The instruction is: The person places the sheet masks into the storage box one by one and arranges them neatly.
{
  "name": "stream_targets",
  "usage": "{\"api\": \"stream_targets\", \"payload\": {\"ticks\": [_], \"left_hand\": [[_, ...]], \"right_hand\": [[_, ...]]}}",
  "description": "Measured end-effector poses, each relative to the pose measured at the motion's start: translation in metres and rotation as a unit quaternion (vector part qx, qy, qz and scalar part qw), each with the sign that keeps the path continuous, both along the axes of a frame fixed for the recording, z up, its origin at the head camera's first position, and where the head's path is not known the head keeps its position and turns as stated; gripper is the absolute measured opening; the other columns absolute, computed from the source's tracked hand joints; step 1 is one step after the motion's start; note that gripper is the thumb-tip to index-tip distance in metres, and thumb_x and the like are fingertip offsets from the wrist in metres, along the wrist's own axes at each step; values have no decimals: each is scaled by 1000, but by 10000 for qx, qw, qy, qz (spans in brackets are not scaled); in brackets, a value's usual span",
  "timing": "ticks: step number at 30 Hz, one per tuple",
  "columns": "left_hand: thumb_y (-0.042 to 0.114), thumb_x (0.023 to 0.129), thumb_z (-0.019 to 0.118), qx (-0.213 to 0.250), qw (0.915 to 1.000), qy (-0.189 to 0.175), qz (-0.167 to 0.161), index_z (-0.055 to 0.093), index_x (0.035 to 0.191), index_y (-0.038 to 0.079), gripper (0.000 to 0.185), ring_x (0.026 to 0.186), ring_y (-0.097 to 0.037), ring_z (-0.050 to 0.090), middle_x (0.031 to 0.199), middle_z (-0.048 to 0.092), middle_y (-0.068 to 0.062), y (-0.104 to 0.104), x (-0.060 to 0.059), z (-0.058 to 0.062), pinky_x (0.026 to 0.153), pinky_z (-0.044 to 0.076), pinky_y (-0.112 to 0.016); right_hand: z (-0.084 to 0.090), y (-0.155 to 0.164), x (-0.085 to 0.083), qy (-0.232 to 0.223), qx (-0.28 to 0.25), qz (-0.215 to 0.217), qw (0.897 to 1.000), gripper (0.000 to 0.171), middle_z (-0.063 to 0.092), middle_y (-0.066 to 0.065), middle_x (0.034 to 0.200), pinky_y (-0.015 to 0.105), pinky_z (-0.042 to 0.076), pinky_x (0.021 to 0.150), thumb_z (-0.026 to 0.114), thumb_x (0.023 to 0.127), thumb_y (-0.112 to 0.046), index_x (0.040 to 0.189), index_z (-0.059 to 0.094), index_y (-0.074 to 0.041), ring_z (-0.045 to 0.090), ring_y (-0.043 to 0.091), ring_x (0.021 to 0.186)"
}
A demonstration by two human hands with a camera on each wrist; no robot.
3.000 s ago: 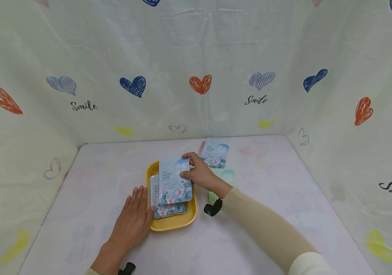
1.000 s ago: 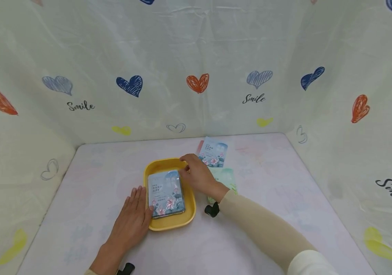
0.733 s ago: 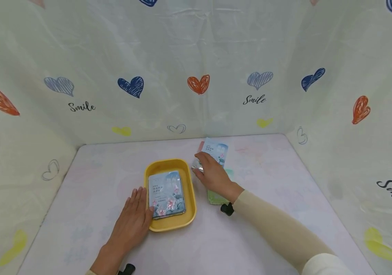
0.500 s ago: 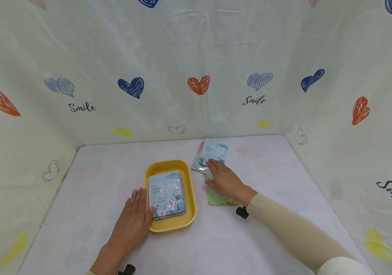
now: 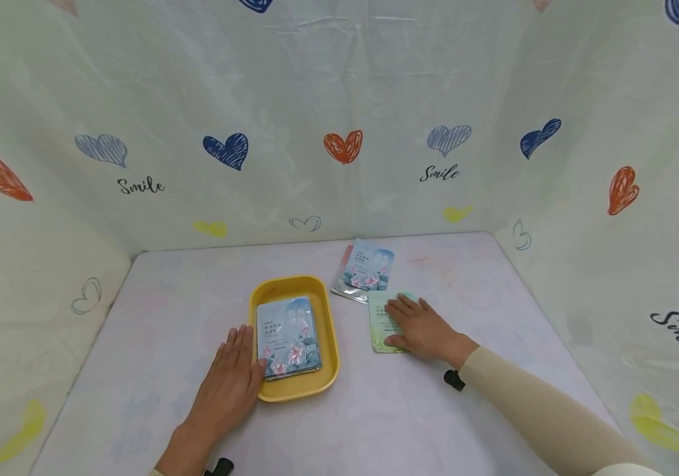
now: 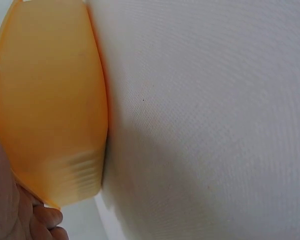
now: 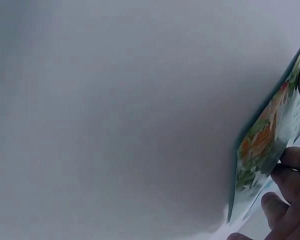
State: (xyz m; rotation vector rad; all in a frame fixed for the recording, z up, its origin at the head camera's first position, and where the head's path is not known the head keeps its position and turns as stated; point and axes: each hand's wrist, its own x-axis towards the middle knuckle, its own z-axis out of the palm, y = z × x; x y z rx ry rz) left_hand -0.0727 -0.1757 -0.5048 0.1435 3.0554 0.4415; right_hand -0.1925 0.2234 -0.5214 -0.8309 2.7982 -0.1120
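Right hand [image 5: 425,330] lies flat on a green sachet [image 5: 382,324], fingers spread and straight, thumb along its near edge; nothing pinched. Right wrist view shows the fingers [image 7: 285,197] resting on the sachet [image 7: 262,145] with its printed edge slightly lifted off the tabletop [image 7: 115,115]. The sachet sits about mid-tabletop, just right of a yellow tray [image 5: 324,344] and just in front of a small stack of blue floral sachets [image 5: 365,268] nearer the far edge. Left hand [image 5: 229,387] rests open, fingers together, on the tabletop [image 5: 155,344] against the tray's left side, fingertips touching the rim; left wrist view shows the tray wall [image 6: 50,100] close beside that hand [image 6: 20,220]. Inside the tray lie more blue sachets [image 5: 287,336], stacked flat. Handling judgement: the green sachet looks thin, light and floppy, a sealed foil-type pouch with a smooth and likely slippery face; lying flat, it offers little to catch. Best hold would probably be a pinch at a sealed edge or corner, after sliding it or tipping one edge up with the thumb. Squeezing the middle risks creasing it. Patterned cloth walls [image 5: 339,99] enclose the tabletop on three sides.
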Motion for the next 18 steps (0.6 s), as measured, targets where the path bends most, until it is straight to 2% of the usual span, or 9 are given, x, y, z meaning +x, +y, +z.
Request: {"api": "stream_targets", "payload": {"ticks": [4,12,18], "left_hand": [[35,112,47,27,10000,-4,-8,13,166,-5,76,162,-44,14,173,19,-25,0,0,0,131,18,-61],[34,112,47,65,10000,-20,-14,13,166,-6,76,162,-44,14,173,20,-26,0,0,1,131,18,-61],[34,112,48,71,10000,-24,12,13,166,-6,76,162,-44,14,174,19,-25,1,0,1,131,18,-61]], "right_hand": [[1,20,-1,151,30,-164,9997,81,40,17,168,72,28,123,55,105,-58,162,39,-3,28,41,159],[5,54,-12,110,-221,-713,9971,78,42,24,164,72,30,122,62,104,-51,158,43,3,30,48,156],[7,84,-33,69,-555,-1535,9866,85,42,27,162,67,36,120,70,100,-51,158,39,4,36,50,149]]}}
